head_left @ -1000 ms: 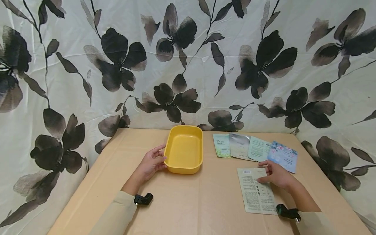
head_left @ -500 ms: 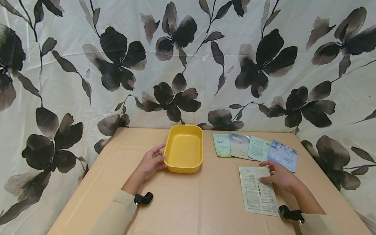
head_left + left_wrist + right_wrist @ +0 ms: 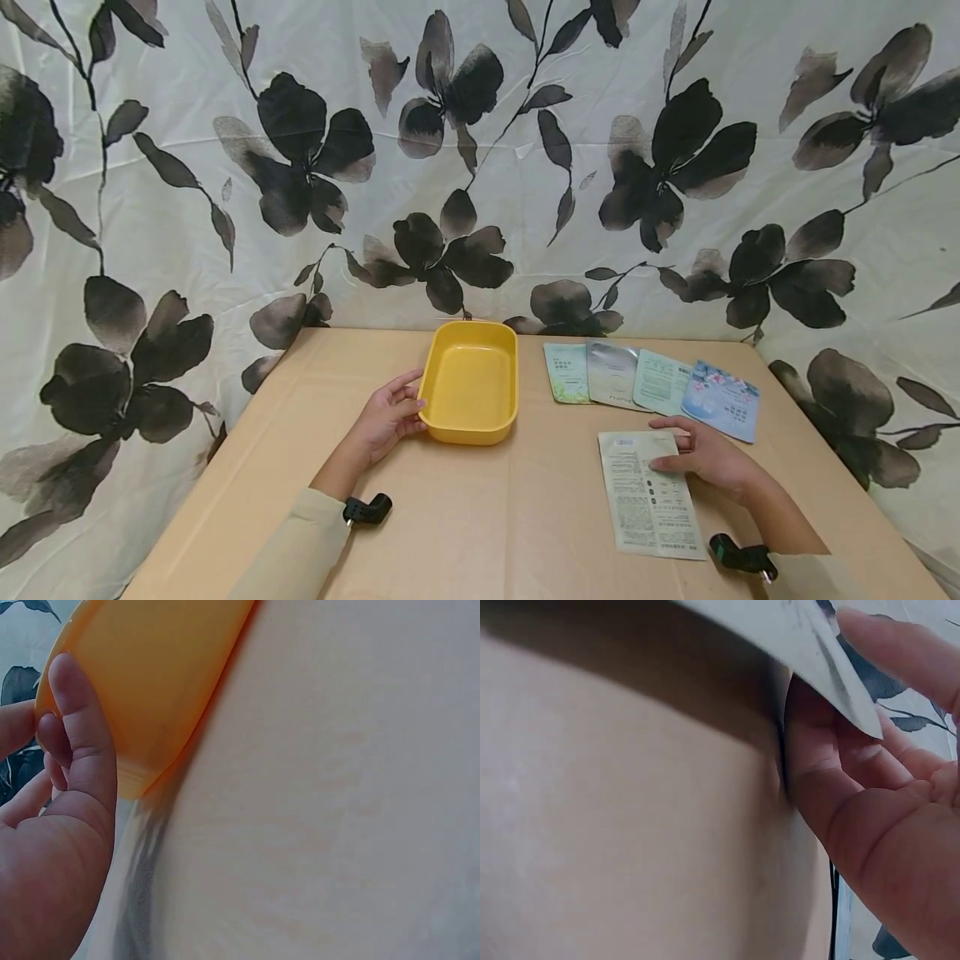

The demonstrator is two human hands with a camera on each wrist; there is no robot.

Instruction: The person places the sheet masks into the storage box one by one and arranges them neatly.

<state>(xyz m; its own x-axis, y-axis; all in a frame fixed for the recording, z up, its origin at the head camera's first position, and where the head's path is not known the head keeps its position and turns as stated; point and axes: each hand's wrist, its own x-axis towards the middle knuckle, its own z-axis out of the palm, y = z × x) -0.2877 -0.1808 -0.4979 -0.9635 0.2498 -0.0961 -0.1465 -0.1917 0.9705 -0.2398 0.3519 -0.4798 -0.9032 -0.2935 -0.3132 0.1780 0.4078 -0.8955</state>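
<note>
A yellow plastic tray (image 3: 470, 385) stands at the middle of the table's far half. My left hand (image 3: 386, 419) grips its left rim; in the left wrist view the thumb (image 3: 79, 712) lies against the tray wall. With my right hand (image 3: 708, 454) I hold a pale sheet mask packet (image 3: 648, 500) by its upper right edge, printed text facing up. In the right wrist view the packet's edge (image 3: 810, 660) is raised off the table, with fingers beneath it.
Several other sheet mask packets lie overlapping in a row at the back right: a green one (image 3: 567, 371), a silver one (image 3: 613, 375), a mint one (image 3: 660, 379) and a blue one (image 3: 722, 402). A floral curtain (image 3: 555, 167) hangs behind the wooden table (image 3: 465, 533).
My right hand and the packet shift slightly right, then a little left and nearer to me. The left hand and the yellow tray stay where they were.
</note>
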